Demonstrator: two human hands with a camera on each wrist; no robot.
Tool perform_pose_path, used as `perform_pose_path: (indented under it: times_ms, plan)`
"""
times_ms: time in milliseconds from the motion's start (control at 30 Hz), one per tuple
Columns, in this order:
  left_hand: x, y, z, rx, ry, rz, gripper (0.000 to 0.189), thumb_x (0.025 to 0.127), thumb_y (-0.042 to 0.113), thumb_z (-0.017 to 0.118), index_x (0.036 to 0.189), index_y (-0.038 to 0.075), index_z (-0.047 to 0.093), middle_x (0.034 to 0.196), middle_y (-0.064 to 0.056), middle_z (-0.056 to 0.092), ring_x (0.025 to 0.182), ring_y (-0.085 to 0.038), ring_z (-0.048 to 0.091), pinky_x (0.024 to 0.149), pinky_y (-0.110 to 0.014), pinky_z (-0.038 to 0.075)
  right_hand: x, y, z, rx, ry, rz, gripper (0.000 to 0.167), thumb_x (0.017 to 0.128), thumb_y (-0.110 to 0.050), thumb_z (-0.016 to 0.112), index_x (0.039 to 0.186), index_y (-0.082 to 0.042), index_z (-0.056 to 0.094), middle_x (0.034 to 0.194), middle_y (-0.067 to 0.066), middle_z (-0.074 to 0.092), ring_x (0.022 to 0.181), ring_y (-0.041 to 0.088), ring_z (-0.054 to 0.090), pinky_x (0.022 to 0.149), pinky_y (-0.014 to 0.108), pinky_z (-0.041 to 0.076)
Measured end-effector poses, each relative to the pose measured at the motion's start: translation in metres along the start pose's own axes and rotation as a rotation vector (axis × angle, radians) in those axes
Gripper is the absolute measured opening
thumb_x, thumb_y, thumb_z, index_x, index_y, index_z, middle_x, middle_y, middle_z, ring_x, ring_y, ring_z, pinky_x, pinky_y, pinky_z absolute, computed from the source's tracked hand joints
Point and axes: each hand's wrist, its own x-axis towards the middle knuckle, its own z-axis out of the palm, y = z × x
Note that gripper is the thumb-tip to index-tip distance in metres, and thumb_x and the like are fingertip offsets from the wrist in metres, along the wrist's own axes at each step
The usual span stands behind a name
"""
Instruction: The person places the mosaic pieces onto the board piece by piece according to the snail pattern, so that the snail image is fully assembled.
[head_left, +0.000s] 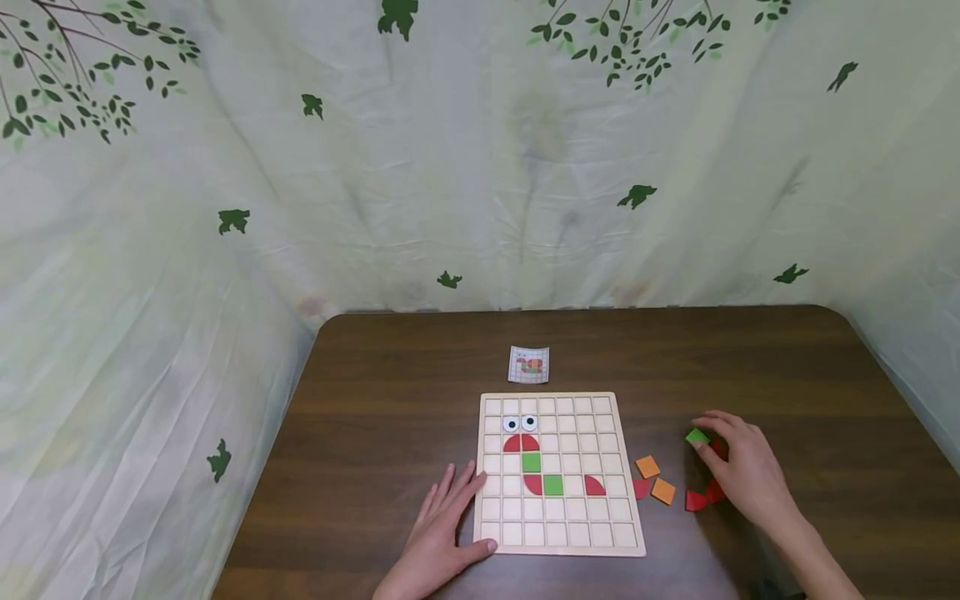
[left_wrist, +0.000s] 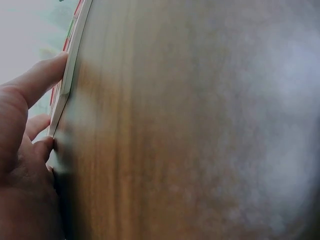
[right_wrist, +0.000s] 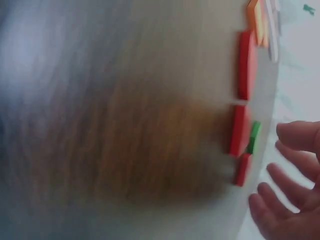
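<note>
A pale wooden grid board point(head_left: 570, 533) lies on the table. On it sit two eye tiles point(head_left: 520, 423), several red quarter-round tiles point(head_left: 594, 485) and two green square tiles point(head_left: 552, 484). My left hand point(head_left: 438, 533) rests at the board's near left corner, thumb on the front edge and straight fingers along the left side. To the right of the board, my right hand point(head_left: 750, 471) reaches over a loose green square tile point(head_left: 697, 436). In the right wrist view its spread, bent fingers stand apart from that green tile point(right_wrist: 254, 137), with red tiles point(right_wrist: 240, 130) close by.
Between the board and my right hand lie two orange square tiles point(head_left: 663, 491) and a red tile point(head_left: 641, 488). More red tiles point(head_left: 696, 501) lie beside and partly under the hand. Behind the board is a small picture card point(head_left: 528, 365). A leaf-print curtain point(head_left: 480, 167) hangs behind the table.
</note>
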Motion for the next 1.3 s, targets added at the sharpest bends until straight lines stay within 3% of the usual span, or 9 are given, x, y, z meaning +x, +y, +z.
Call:
perform_pose_path:
  times_ms: [133,300,500,667,867,1133,1300]
  plan:
    - [0.001,0.0,0.0,0.006,-0.007,-0.008,0.084,0.08,0.05,0.076,0.152,0.026,0.04,0.161,0.002,0.025,0.149,-0.03,0.007,0.113,-0.059,0.007,0.001,0.009,0.002,-0.013,-0.015,0.035,0.042,0.086,-0.008,0.071,0.126,0.004,0.061,0.125,0.031,0.054,0.108,0.052,0.048,0.083,0.067,0.041]
    - [0.001,-0.001,0.0,-0.004,-0.006,-0.004,0.083,0.08,0.05,0.076,0.151,0.025,0.04,0.161,0.002,0.025,0.149,-0.03,0.007,0.113,-0.058,0.007,0.003,0.01,0.007,-0.005,-0.007,0.054,0.034,0.086,-0.007,0.073,0.118,0.002,0.067,0.117,0.027,0.059,0.1,0.045,0.055,0.078,0.061,0.045]
    - [0.0,0.0,-0.001,0.0,0.002,-0.001,0.083,0.08,0.049,0.076,0.151,0.025,0.041,0.161,0.002,0.025,0.149,-0.029,0.007,0.113,-0.058,0.007,0.009,0.002,0.01,0.026,-0.095,0.092,0.033,0.087,-0.004,0.072,0.119,0.003,0.065,0.109,0.021,0.06,0.089,0.032,0.06,0.073,0.051,0.052]
    - [-0.001,0.0,-0.001,0.001,0.006,0.0,0.083,0.08,0.049,0.076,0.151,0.026,0.041,0.161,0.002,0.026,0.149,-0.03,0.008,0.113,-0.058,0.007,0.011,-0.005,0.014,0.05,-0.136,0.049,0.031,0.087,-0.002,0.071,0.117,0.004,0.065,0.106,0.021,0.06,0.086,0.029,0.058,0.073,0.049,0.051]
    - [-0.001,0.001,0.0,0.003,0.007,0.002,0.083,0.08,0.048,0.077,0.151,0.025,0.041,0.161,0.001,0.026,0.149,-0.03,0.008,0.113,-0.058,0.007,0.01,-0.011,0.018,0.042,-0.129,0.019,0.025,0.087,-0.002,0.072,0.111,-0.006,0.067,0.104,0.012,0.063,0.082,0.025,0.058,0.072,0.048,0.051]
    - [-0.001,0.001,-0.001,-0.003,-0.002,-0.012,0.084,0.08,0.049,0.076,0.151,0.025,0.04,0.161,0.001,0.026,0.149,-0.03,0.007,0.113,-0.059,0.007,0.008,-0.023,0.023,0.035,-0.121,-0.007,0.023,0.089,-0.004,0.069,0.111,-0.011,0.071,0.109,0.012,0.069,0.096,0.034,0.064,0.081,0.057,0.05]
    - [0.0,0.002,-0.002,-0.003,-0.007,-0.014,0.084,0.08,0.05,0.076,0.151,0.025,0.04,0.161,0.001,0.026,0.149,-0.03,0.008,0.113,-0.06,0.007,0.007,-0.035,0.028,0.068,-0.136,-0.011,0.025,0.091,-0.003,0.068,0.114,-0.011,0.07,0.109,0.009,0.069,0.095,0.03,0.064,0.081,0.053,0.052]
